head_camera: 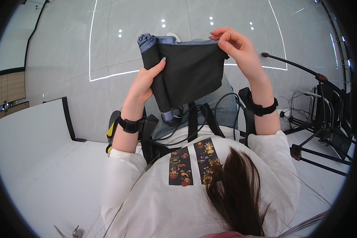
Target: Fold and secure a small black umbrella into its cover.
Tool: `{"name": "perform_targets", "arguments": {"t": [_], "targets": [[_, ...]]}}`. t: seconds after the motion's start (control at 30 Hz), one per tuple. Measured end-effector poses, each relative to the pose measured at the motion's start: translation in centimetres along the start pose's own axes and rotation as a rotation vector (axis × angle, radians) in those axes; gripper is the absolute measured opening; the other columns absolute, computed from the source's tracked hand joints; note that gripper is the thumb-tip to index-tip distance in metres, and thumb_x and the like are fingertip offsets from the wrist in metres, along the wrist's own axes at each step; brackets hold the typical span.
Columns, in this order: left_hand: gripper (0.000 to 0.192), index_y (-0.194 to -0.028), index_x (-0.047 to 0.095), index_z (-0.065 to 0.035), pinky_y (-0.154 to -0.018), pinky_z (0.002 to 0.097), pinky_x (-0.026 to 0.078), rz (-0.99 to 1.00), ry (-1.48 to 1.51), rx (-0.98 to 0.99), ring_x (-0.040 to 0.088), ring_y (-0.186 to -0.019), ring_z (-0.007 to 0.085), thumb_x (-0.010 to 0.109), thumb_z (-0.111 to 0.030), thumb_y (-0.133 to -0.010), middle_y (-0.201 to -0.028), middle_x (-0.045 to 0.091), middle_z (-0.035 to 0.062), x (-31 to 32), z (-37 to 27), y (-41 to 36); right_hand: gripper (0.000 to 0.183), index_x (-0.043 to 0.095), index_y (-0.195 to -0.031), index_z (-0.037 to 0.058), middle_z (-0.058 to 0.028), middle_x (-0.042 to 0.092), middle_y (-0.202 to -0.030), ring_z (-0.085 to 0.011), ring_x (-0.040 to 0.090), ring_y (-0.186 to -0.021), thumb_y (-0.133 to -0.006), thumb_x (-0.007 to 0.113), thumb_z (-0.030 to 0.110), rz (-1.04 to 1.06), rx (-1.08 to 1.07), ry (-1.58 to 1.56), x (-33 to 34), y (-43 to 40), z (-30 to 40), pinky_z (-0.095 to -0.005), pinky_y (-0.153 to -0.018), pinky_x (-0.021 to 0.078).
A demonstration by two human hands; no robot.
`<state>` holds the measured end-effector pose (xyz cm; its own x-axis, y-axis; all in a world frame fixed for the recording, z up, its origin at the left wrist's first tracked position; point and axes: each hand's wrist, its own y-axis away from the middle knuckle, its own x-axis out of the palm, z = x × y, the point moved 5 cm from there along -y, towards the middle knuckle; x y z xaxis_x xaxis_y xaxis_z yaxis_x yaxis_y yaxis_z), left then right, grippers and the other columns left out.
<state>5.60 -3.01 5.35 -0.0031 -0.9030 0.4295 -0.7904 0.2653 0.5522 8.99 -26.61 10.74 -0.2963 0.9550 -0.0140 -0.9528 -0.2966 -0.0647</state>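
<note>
A black cloth with a blue upper edge (193, 67) is stretched between my hands, in front of my lap. Its left side is wound into a tight roll (150, 49), with gathered blue layers showing at the top. A short purple-blue end piece (167, 116) sticks out below the roll. My left hand (147, 78) grips the roll, thumb across its front; most of the fingers are hidden behind it. With thumb and fingers, my right hand (233, 44) pinches the flap's upper right corner. Whether this is a folding umbrella's canopy I cannot tell.
Black straps with boxy devices (260, 108) circle both wrists. Black cables (217, 104) loop across my jeans. At right stand a black metal frame (321, 77) and chairs (336, 119). A white panel (35, 128) with a black edge is at left. Glossy grey floor tiles (74, 53) lie ahead.
</note>
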Motion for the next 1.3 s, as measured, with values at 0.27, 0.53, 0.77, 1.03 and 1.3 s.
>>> {"name": "perform_targets", "arguments": {"t": [0.27, 0.53, 0.77, 1.03, 1.3], "targets": [[0.038, -0.115, 0.048, 0.0019, -0.081, 0.0321, 0.049, -0.040, 0.163, 0.124, 0.058, -0.096, 0.0198, 0.058, -0.020, -0.087, -0.107, 0.057, 0.0118, -1.8, -0.5, -0.3, 0.029, 0.054, -0.102, 0.0004, -0.0081, 0.058, -0.100, -0.0140, 0.055, -0.092, -0.084, 0.060, 0.023, -0.462, 0.075, 0.004, 1.5, 4.0, -2.6, -0.0282, -0.080, 0.0425], [0.038, -0.117, 0.048, 0.0023, -0.086, 0.0362, 0.048, -0.055, 0.198, 0.160, 0.058, -0.100, 0.0236, 0.054, -0.023, -0.089, -0.112, 0.056, 0.0144, -1.8, -0.4, 0.0, 0.024, 0.056, -0.097, 0.0008, -0.0032, 0.060, -0.086, -0.0084, 0.053, -0.083, -0.086, 0.059, 0.022, -0.191, 0.392, -0.385, 4.9, 4.0, -4.1, -0.0238, -0.074, 0.0414], [0.037, -0.118, 0.046, 0.0016, -0.088, 0.0362, 0.047, -0.139, 0.200, 0.330, 0.056, -0.102, 0.0231, 0.054, -0.020, -0.089, -0.114, 0.055, 0.0130, -1.6, -0.7, 0.5, 0.019, 0.057, -0.096, 0.0012, -0.0029, 0.060, -0.083, -0.0076, 0.054, -0.073, -0.091, 0.051, 0.019, -0.377, 0.154, -0.279, 4.0, 4.4, -4.5, -0.0212, -0.065, 0.0421], [0.036, -0.116, 0.047, 0.0019, -0.082, 0.0318, 0.047, -0.080, 0.121, 0.249, 0.056, -0.097, 0.0190, 0.058, -0.016, -0.086, -0.109, 0.056, 0.0108, -0.6, -0.7, 1.5, 0.034, 0.055, -0.108, 0.0020, -0.0013, 0.060, -0.092, -0.0077, 0.054, -0.086, -0.094, 0.044, 0.031, -0.159, 0.529, -0.742, 5.3, 3.5, -3.0, -0.0246, -0.077, 0.0407], [0.037, -0.115, 0.048, 0.0019, -0.082, 0.0301, 0.046, -0.098, 0.075, 0.234, 0.056, -0.098, 0.0181, 0.060, -0.017, -0.085, -0.110, 0.056, 0.0104, 0.6, 0.8, 1.2, 0.017, 0.056, -0.089, 0.0009, -0.0003, 0.058, -0.069, -0.0086, 0.052, -0.062, -0.089, 0.055, 0.018, -0.665, 0.040, 0.073, 2.0, 2.7, -2.9, -0.0185, -0.060, 0.0382]]}}
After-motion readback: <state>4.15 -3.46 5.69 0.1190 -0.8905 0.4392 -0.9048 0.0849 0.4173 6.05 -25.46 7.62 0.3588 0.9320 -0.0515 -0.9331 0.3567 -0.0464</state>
